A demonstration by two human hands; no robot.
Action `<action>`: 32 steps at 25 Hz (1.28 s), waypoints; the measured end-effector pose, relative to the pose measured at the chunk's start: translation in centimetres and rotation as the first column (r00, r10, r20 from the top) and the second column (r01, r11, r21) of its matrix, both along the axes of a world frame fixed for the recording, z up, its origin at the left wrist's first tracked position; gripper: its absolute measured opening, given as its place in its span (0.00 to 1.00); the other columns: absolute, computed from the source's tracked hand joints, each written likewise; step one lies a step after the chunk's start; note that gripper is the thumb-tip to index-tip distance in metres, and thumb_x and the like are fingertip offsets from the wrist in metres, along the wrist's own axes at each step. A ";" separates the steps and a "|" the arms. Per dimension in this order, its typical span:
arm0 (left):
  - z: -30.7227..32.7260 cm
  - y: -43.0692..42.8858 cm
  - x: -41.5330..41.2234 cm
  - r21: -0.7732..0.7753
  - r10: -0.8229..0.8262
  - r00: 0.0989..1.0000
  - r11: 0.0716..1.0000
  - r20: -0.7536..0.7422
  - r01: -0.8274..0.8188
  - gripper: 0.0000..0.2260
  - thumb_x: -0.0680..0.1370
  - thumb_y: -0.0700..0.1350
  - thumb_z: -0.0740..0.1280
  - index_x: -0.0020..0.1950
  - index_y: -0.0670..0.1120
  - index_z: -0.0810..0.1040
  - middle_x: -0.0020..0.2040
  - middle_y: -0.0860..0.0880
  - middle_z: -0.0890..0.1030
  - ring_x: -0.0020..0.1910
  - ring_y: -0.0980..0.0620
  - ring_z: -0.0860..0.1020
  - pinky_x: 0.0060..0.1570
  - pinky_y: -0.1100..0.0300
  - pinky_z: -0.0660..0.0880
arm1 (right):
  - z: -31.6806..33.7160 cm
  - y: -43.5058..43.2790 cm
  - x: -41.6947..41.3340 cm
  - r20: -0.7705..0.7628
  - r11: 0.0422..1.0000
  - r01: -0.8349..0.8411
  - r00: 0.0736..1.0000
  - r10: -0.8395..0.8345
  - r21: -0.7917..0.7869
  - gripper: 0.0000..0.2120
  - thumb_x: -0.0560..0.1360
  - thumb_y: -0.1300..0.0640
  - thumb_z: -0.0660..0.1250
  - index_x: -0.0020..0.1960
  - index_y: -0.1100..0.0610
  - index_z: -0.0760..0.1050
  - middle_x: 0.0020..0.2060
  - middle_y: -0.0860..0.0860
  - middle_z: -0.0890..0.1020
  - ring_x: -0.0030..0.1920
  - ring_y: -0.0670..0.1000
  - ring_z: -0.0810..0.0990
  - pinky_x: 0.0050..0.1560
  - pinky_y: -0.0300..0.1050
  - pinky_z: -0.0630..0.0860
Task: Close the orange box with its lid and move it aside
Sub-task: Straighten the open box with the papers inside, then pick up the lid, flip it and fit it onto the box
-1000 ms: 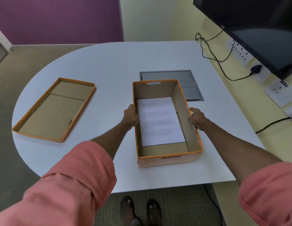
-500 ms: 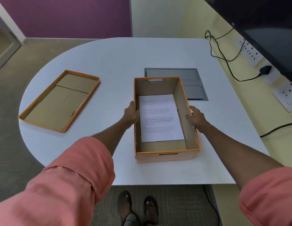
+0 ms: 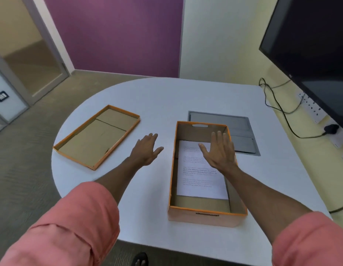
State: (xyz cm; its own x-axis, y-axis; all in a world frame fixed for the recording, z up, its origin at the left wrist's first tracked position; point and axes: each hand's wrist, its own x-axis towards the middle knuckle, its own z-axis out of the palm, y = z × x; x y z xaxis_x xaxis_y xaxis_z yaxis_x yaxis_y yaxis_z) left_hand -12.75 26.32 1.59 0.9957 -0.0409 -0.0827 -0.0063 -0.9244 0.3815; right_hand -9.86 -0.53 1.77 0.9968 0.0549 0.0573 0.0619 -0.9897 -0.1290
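Note:
The orange box [image 3: 203,215] stands open on the white table, a printed sheet of paper [image 3: 197,181] lying flat inside it. Its lid [image 3: 95,137] lies upside down on the table to the left, apart from the box. My left hand [image 3: 146,150] hovers open over the table between the lid and the box, fingers spread, holding nothing. My right hand [image 3: 219,150] is raised open above the far half of the box, palm down, touching nothing.
The white table [image 3: 166,100] has a rounded left end and a grey hatch panel [image 3: 241,135] behind the box. A black screen [image 3: 310,45] hangs on the right wall, with cables [image 3: 278,106] and sockets below it. A foot shows under the near edge.
Both hands have let go of the box sides and lifted, the left moving toward the lid, the right rising over the box. My head has tilted up.

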 end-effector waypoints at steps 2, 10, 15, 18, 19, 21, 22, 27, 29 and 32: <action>0.6 2.2 0.3 0.083 0.007 1.000 0.996 0.007 -0.007 0.31 0.80 0.58 0.55 0.78 0.45 0.53 0.79 0.43 0.55 0.78 0.45 0.53 0.76 0.44 0.51 | 0.5 2.8 0.9 0.009 0.998 -0.057 0.998 0.057 0.006 0.38 0.77 0.34 0.49 0.77 0.59 0.56 0.77 0.58 0.60 0.77 0.58 0.56 0.76 0.60 0.53; 1.6 13.9 3.3 0.183 0.051 0.999 0.982 0.012 -0.052 0.32 0.79 0.62 0.52 0.78 0.46 0.51 0.80 0.45 0.51 0.79 0.45 0.49 0.75 0.42 0.45 | 1.0 16.3 4.9 0.015 0.979 -0.195 0.981 0.194 0.062 0.38 0.77 0.33 0.47 0.78 0.57 0.52 0.78 0.57 0.55 0.79 0.58 0.51 0.77 0.59 0.49; 1.3 22.6 5.7 0.221 0.053 0.998 0.974 -0.027 -0.045 0.32 0.79 0.61 0.53 0.78 0.45 0.53 0.80 0.44 0.51 0.79 0.45 0.50 0.76 0.43 0.46 | -0.4 25.2 7.8 -0.009 0.975 -0.210 0.977 0.211 0.075 0.38 0.76 0.33 0.46 0.78 0.55 0.51 0.79 0.56 0.53 0.79 0.57 0.49 0.77 0.58 0.46; 0.5 27.8 7.3 0.208 0.059 0.997 0.977 -0.053 -0.047 0.31 0.80 0.60 0.54 0.78 0.45 0.54 0.79 0.44 0.53 0.78 0.46 0.51 0.76 0.43 0.47 | -1.9 30.1 9.1 -0.054 0.973 -0.223 0.973 0.226 0.061 0.38 0.76 0.33 0.46 0.78 0.55 0.51 0.79 0.56 0.53 0.79 0.57 0.50 0.77 0.58 0.47; 0.1 29.3 7.9 0.191 0.063 0.996 0.980 -0.055 -0.052 0.31 0.80 0.60 0.55 0.77 0.44 0.55 0.79 0.44 0.53 0.78 0.46 0.52 0.75 0.42 0.48 | -2.5 31.4 9.3 -0.072 0.971 -0.230 0.970 0.234 0.057 0.38 0.77 0.33 0.46 0.78 0.56 0.51 0.79 0.57 0.53 0.79 0.57 0.50 0.77 0.59 0.48; -1.2 32.1 9.1 0.171 0.067 0.995 0.984 -0.068 -0.055 0.31 0.79 0.59 0.56 0.77 0.44 0.57 0.79 0.44 0.55 0.78 0.47 0.53 0.74 0.41 0.49 | -3.9 33.9 9.7 -0.109 0.970 -0.236 0.964 0.241 0.058 0.38 0.77 0.33 0.47 0.78 0.56 0.51 0.79 0.57 0.54 0.79 0.57 0.50 0.76 0.59 0.49; -2.0 33.4 9.8 0.168 0.067 0.994 0.984 -0.086 -0.052 0.31 0.79 0.59 0.57 0.77 0.44 0.57 0.79 0.44 0.54 0.78 0.47 0.53 0.74 0.41 0.49 | -4.7 35.1 9.8 -0.125 0.969 -0.238 0.962 0.244 0.059 0.38 0.77 0.34 0.48 0.78 0.56 0.52 0.78 0.58 0.55 0.79 0.58 0.51 0.76 0.59 0.50; -6.2 38.1 12.2 0.223 0.101 0.980 0.973 -0.169 -0.062 0.32 0.79 0.59 0.58 0.77 0.44 0.54 0.80 0.44 0.51 0.78 0.43 0.52 0.74 0.40 0.50 | -8.2 40.2 10.4 -0.222 0.962 -0.269 0.936 0.272 0.043 0.36 0.77 0.38 0.53 0.77 0.58 0.52 0.78 0.58 0.55 0.78 0.58 0.52 0.75 0.61 0.54; -7.9 39.5 12.7 0.226 0.137 0.967 0.970 -0.213 -0.087 0.34 0.78 0.59 0.60 0.78 0.46 0.51 0.80 0.44 0.50 0.78 0.41 0.52 0.74 0.40 0.51 | -9.7 41.5 10.5 -0.262 0.958 -0.284 0.923 0.283 0.036 0.35 0.78 0.40 0.55 0.77 0.58 0.52 0.78 0.58 0.55 0.78 0.57 0.52 0.75 0.62 0.54; -9.9 41.4 13.2 0.223 0.163 0.945 0.970 -0.285 -0.100 0.35 0.78 0.57 0.61 0.78 0.47 0.48 0.80 0.43 0.47 0.78 0.41 0.50 0.74 0.39 0.50 | -11.7 42.8 11.0 -0.336 0.952 -0.306 0.897 0.288 0.001 0.35 0.78 0.41 0.56 0.77 0.59 0.51 0.78 0.58 0.54 0.78 0.57 0.50 0.75 0.62 0.54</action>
